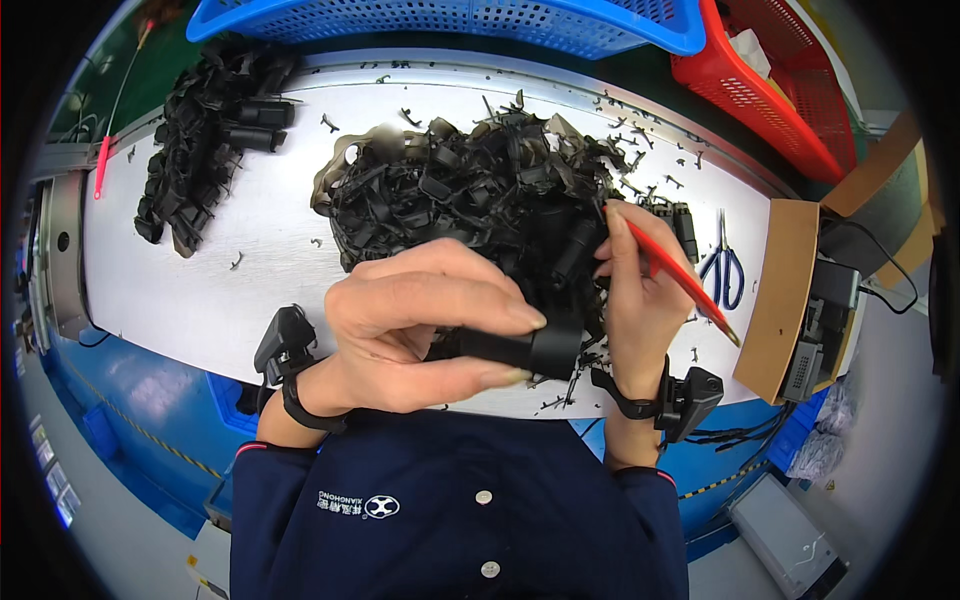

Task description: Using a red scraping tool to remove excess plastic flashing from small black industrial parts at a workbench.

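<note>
My left hand [430,325] pinches a black cylindrical plastic part [556,347] between thumb and fingers, close in front of me. In my right hand [642,290] is a slim red pen-like tool [672,262] with a brass-coloured end pointing toward the lower right. Its other end reaches up to my fingertips beside the pile, and I cannot make out its tip. Behind both hands lies a large heap of black moulded plastic parts [440,185]. The held part is apart from the red tool.
Black scraps [640,130] are strewn over the white table [270,280]. A second pile of black parts [195,150] sits at left, near a red-handled tool [103,165]. Blue-handled snips [724,270] and a cardboard box [778,295] are at right. Blue [450,22] and red baskets [765,100] stand beyond.
</note>
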`<action>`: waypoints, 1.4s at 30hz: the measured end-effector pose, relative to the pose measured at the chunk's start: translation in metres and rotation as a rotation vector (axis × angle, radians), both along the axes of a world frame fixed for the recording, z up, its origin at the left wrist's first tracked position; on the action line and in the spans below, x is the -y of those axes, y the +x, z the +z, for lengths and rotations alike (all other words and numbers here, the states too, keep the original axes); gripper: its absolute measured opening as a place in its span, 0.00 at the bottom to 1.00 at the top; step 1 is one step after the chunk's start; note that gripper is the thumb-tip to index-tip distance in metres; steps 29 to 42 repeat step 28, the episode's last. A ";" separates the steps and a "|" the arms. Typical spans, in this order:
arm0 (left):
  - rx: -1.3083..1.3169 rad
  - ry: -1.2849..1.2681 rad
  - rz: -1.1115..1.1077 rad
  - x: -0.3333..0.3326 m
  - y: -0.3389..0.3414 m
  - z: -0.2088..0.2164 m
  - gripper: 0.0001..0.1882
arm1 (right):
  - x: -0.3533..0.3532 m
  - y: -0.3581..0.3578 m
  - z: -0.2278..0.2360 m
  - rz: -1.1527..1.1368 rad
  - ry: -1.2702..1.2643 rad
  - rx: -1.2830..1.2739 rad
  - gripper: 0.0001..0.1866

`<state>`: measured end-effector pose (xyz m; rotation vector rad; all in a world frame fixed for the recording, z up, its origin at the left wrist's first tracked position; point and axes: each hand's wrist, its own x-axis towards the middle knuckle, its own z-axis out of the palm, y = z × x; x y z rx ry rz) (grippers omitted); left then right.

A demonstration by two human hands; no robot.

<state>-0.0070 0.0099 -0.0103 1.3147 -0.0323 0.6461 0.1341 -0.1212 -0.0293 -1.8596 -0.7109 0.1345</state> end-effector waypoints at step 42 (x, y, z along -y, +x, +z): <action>-0.092 0.429 0.322 0.001 0.006 -0.012 0.18 | 0.016 -0.023 0.023 0.433 0.589 -0.765 0.16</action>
